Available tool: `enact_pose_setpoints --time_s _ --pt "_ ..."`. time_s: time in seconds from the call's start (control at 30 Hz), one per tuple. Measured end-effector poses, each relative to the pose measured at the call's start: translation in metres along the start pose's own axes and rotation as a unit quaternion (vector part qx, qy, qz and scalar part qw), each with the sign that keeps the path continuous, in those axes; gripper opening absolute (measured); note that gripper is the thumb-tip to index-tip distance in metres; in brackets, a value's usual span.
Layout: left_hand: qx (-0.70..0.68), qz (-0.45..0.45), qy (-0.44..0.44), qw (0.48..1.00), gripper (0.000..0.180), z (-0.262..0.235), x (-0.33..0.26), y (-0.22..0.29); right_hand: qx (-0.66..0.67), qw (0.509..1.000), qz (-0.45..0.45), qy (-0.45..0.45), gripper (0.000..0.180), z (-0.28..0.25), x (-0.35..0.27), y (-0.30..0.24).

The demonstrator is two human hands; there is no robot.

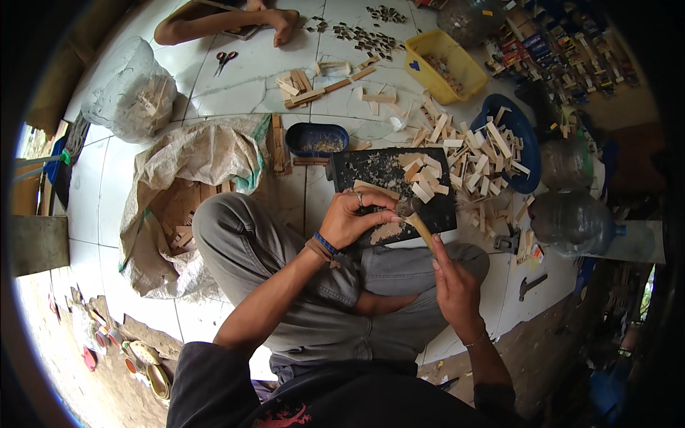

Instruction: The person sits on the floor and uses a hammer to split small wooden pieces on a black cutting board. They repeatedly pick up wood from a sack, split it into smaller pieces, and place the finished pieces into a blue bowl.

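Observation:
My right hand is closed round the pale wooden handle of a hammer. Its dark head is over the black board in front of my crossed legs. Close beside the hammer head, my left hand is pinched shut; what sits between its fingertips is too small to make out. Small cut wood pieces lie on the board's far right part, amid scattered debris. A flat wood strip lies just beyond my left hand.
Many wood pieces spill from a blue basin at right. Beyond are a yellow tub, a blue oval tray and scissors. A woven sack stands left. Another hammer lies right. Someone's leg shows at the top.

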State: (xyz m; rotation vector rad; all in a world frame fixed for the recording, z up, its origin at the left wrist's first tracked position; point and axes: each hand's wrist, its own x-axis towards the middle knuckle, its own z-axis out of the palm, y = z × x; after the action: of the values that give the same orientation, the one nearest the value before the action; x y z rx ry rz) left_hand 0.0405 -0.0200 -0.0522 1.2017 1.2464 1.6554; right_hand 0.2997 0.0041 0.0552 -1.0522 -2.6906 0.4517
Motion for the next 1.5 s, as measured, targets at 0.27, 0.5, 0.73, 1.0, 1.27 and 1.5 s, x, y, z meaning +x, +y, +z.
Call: enact_pose_setpoints --time_s 0.27,0.5,0.73,1.0,1.27,1.5 --pt "-0.045 -0.022 -0.002 0.999 0.039 0.002 -0.004 0.003 0.043 0.999 -0.003 0.001 0.060 -0.003 0.004 -0.001" --pt "-0.056 -0.036 -0.001 0.998 0.039 0.000 -0.006 0.003 0.044 0.996 0.045 0.068 0.061 0.002 -0.005 0.002" --pt "-0.038 -0.032 -0.004 0.999 0.035 0.002 -0.007 -0.001 0.071 0.989 -0.020 0.131 0.065 0.010 -0.004 0.001" --pt "0.009 -0.001 0.022 1.000 0.037 0.003 -0.007 0.001 0.002 1.000 -0.006 0.010 0.064 0.012 -0.001 0.002" --pt "0.160 0.068 0.007 0.985 0.033 -0.003 -0.010 0.005 0.029 1.000 0.001 0.008 0.062 0.005 0.008 -0.004" --pt "0.152 0.061 0.016 0.986 0.025 -0.003 -0.011 0.002 0.174 0.956 0.172 0.160 0.055 -0.004 -0.013 0.002"
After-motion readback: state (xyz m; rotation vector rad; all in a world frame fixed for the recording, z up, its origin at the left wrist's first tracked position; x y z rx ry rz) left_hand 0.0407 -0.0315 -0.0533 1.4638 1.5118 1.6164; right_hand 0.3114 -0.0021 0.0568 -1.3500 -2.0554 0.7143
